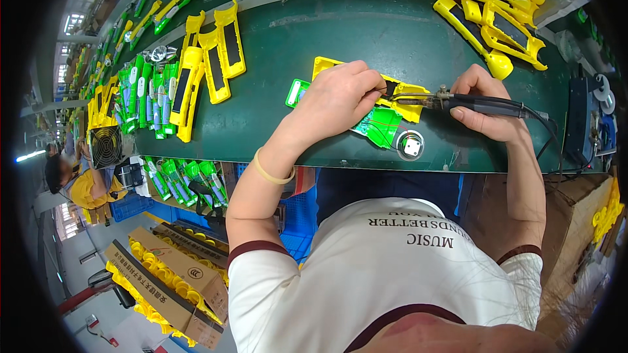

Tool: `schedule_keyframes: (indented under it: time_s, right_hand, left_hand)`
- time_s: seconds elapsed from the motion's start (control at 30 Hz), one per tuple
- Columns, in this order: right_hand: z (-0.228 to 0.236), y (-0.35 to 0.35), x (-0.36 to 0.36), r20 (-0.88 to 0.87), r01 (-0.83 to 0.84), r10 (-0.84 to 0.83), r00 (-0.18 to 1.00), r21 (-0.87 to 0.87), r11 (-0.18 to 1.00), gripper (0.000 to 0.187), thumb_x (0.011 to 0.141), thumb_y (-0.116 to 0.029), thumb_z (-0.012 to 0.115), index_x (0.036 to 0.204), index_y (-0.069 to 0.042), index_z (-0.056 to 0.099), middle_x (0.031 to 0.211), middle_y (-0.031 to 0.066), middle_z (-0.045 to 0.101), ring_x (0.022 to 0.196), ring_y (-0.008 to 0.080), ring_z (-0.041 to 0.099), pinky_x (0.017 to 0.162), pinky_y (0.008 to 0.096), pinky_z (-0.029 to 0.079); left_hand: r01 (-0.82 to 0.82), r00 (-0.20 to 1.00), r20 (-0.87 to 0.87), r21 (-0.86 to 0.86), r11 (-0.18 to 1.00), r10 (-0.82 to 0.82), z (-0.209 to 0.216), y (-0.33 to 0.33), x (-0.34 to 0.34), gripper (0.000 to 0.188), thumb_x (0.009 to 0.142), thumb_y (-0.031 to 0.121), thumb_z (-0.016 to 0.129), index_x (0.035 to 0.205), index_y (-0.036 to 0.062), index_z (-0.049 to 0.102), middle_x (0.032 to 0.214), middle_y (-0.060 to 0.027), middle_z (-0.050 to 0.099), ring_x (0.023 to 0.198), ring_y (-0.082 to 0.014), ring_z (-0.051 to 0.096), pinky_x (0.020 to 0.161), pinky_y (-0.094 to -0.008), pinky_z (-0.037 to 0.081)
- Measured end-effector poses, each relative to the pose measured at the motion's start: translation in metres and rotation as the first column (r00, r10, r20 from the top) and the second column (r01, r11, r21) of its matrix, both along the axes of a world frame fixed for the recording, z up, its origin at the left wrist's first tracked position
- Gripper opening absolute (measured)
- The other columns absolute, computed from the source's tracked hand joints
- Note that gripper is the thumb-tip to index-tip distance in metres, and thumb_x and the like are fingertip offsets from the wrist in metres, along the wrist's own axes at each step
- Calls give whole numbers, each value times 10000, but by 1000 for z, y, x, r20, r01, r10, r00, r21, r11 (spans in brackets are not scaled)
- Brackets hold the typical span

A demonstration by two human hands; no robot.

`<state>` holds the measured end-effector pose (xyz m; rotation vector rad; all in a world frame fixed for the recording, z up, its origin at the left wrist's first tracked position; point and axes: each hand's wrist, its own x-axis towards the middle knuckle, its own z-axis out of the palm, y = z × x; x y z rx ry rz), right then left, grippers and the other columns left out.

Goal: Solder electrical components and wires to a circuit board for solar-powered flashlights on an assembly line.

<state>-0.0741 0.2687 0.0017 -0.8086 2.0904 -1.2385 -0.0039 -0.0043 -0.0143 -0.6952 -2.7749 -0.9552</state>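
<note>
My right hand (487, 106) is closed around the black handle of a soldering iron (507, 106), whose metal tip points left toward my left fingers. My left hand (343, 98) is pinched close to that tip; what lies between its fingertips is too small to make out. Beneath both hands is a yellow plastic torch shell (412, 112) with a dark panel, partly covered by my left hand. A green torch half (381, 125) lies against it on the near side. Thin wires run from there to a round lamp head (411, 146) with a white square back, near the table edge.
Yellow shells (229, 42) and green torch halves with batteries (147, 95) lie left on the green table (294, 33). More yellow shells (497, 6) are piled back right. A dark box (579, 121) stands at the right. Cartons of yellow parts (173, 268) and another person (91, 183) are left.
</note>
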Motion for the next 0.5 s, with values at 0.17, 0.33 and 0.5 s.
schedule_keyframes:
  time_s: [0.17,0.33,0.5]
  right_hand:
    - [-13,4,13,-85,102,-107,991,-56,993,337,750,-260,701,836,-70,436,822,53,527,752,118,476,676,255,403]
    - [-32,2,28,-133,217,-262,956,-284,934,336,751,-284,701,842,-70,458,747,26,555,652,92,480,577,242,398]
    - [-35,10,35,-56,248,-284,957,-345,905,312,759,-252,694,837,-65,457,757,21,541,671,85,465,594,239,387]
  left_hand:
    - [25,1000,-9,1,1000,-25,2,0,-2,66,760,93,617,821,70,618,765,-76,574,694,-253,583,604,-328,465]
    - [59,998,8,-66,996,-58,6,1,-4,63,748,99,631,807,77,628,762,-70,574,683,-247,582,594,-329,466]
    - [69,998,0,-113,991,-70,8,5,-5,67,726,88,638,791,76,630,737,-69,559,693,-246,575,601,-342,463]
